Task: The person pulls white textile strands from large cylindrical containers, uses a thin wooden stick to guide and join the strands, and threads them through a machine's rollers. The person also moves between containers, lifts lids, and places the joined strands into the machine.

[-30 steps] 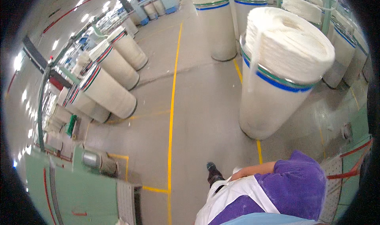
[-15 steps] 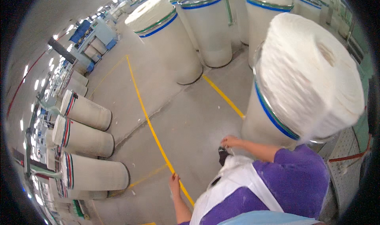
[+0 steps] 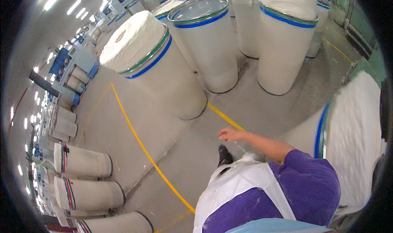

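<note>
My right hand [image 3: 230, 133] reaches forward above the floor with its fingers curled closed. A thin whitish wisp shows just below it, near my white apron [image 3: 229, 181]; whether the fingers hold it is unclear. My left hand is out of view. Close on my right side stands a tall sliver can [image 3: 305, 130] piled high with white fibre sliver [image 3: 354, 140]. Ahead, a second can [image 3: 170, 83] carries a coil of white sliver [image 3: 133, 40] rising over its rim. Beside that one is a can [image 3: 208, 48] with no sliver above its rim. My dark shoe [image 3: 224, 155] is below the hand.
Another sliver-topped can [image 3: 282, 48] stands ahead on the right. Several cans with red and dark bands, such as this one [image 3: 92, 192], line the left side. A yellow floor line [image 3: 143, 147] crosses between. Blue-grey machines [image 3: 77, 61] stand far left; a green machine panel [image 3: 370, 73] is at right.
The view has shifted forward, so the full can on my right now sits nearer the right edge and the cans ahead look larger. My left hand has left the picture; my right stays curled.
</note>
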Motion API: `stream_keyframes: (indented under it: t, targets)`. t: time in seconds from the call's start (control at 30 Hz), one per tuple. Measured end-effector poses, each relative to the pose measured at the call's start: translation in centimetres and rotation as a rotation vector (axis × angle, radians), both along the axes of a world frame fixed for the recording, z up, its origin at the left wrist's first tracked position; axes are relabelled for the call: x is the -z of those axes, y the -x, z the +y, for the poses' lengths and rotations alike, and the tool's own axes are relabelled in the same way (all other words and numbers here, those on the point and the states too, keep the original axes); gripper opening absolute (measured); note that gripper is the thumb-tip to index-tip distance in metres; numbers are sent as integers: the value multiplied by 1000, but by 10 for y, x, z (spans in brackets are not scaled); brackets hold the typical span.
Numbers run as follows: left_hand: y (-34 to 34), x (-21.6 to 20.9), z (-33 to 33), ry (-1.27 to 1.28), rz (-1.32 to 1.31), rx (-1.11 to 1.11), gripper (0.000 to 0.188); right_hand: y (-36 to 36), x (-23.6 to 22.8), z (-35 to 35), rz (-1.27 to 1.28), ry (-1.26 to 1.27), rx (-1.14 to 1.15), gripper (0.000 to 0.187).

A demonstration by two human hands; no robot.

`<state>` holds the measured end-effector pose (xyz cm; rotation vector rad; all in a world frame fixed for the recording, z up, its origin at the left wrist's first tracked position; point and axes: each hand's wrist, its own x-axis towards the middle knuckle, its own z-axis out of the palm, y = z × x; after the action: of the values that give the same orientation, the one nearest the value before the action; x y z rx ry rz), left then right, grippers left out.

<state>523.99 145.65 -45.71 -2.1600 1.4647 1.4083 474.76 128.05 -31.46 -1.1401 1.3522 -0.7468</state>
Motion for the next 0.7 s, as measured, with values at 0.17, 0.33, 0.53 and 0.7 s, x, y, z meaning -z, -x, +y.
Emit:
stream_keyframes:
  t: [0.17,0.33,0.53,0.7]
  targets:
    - [24,12,-213,45,-118,293,23,88,-43,-125,137,34,157,35]
    - [191,-71,-518,432,49,318,27,186,-112,-226,304,316,247,34]
    - [413,-306,-702,1489,182,681,31,334,-209,-372,841,704,412,38]
    - [478,-411,-753,1298,-167,528,30,377,-237,-500,1041,960,392,46]
